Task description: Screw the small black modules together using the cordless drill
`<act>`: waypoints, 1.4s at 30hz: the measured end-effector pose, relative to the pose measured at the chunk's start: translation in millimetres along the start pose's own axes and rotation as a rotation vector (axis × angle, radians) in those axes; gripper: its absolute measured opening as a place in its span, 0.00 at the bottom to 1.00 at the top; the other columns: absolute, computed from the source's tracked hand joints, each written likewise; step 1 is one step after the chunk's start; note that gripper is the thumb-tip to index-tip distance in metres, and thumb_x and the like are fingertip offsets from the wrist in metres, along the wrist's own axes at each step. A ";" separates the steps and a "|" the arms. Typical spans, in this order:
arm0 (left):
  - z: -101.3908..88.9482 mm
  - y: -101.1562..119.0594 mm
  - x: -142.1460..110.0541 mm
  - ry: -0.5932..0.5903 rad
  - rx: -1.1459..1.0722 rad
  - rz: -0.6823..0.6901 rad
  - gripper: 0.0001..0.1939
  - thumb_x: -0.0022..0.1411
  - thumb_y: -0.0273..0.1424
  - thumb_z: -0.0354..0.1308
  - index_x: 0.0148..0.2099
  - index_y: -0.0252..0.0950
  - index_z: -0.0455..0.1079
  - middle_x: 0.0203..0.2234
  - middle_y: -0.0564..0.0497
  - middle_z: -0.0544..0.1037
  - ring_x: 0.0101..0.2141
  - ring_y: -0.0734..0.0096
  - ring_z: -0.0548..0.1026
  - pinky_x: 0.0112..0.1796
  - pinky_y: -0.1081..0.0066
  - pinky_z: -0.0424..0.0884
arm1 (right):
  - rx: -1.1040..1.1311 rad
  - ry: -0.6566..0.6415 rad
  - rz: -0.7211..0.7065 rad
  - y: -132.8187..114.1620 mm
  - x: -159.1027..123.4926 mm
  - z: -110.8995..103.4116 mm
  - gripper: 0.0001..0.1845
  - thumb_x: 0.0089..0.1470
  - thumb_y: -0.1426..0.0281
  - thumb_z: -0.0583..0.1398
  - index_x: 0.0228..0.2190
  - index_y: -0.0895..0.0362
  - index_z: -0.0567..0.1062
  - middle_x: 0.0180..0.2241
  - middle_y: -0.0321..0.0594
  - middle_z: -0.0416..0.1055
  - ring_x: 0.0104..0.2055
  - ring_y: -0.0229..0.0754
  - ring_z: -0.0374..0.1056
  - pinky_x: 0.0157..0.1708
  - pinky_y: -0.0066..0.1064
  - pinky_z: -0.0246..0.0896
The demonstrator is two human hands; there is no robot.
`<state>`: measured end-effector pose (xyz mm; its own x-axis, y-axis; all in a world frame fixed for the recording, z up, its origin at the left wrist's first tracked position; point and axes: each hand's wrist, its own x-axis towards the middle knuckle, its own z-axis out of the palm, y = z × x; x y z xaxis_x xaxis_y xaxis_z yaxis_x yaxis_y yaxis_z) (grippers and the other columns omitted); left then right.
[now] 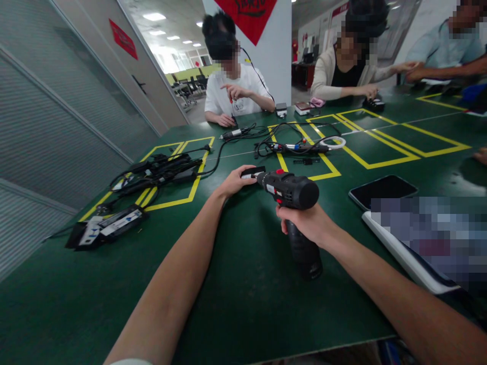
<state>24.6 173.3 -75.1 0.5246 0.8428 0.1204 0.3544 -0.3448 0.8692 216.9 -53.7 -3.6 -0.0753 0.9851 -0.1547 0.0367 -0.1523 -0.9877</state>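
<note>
My right hand (pixel 300 223) is wrapped around the grip of a black cordless drill (pixel 291 190) with red details. The drill points away and to the left. Its chuck end meets a small black box with a white label (pixel 253 174), whose exact kind I cannot make out. My left hand (pixel 238 181) is closed on the left side of this box and holds it on the green table (pixel 243 304). The drill partly covers the box, so the exact contact point of the bit is hidden.
Black cables and adapters (pixel 163 172) lie on the left, with labelled black pieces (pixel 110 227) nearer. A cabled tool (pixel 300 148) lies beyond the drill. On the right are a phone (pixel 382 191) and a white-edged device (pixel 403 258). Several people sit across the table.
</note>
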 end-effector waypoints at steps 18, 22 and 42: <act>0.5 1.6 -0.9 -0.004 0.010 -0.028 0.36 0.47 0.41 0.66 0.58 0.37 0.65 0.49 0.47 0.76 0.46 0.60 0.73 0.50 0.62 0.67 | 0.011 -0.006 0.013 -4.9 -2.1 0.5 0.03 0.43 0.72 0.60 0.27 0.57 0.70 0.16 0.34 0.66 0.18 0.38 0.65 0.22 0.31 0.57; 0.1 1.0 -0.4 -0.006 0.004 -0.021 0.37 0.46 0.41 0.66 0.58 0.37 0.65 0.49 0.46 0.75 0.47 0.59 0.73 0.51 0.62 0.67 | -0.014 -0.009 0.007 -1.4 0.0 -0.3 0.03 0.44 0.71 0.60 0.26 0.57 0.70 0.16 0.35 0.66 0.18 0.38 0.65 0.21 0.31 0.56; -0.3 2.1 -0.8 -0.006 0.008 -0.023 0.36 0.46 0.41 0.66 0.58 0.37 0.66 0.49 0.46 0.76 0.46 0.60 0.73 0.50 0.62 0.68 | 0.005 -0.013 0.017 -4.1 -1.3 0.6 0.04 0.44 0.71 0.60 0.27 0.57 0.70 0.17 0.34 0.66 0.19 0.38 0.65 0.22 0.31 0.55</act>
<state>24.7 172.0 -73.2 0.5211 0.8479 0.0972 0.3725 -0.3284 0.8680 216.3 -54.5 0.7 -0.0877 0.9813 -0.1715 0.0332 -0.1692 -0.9850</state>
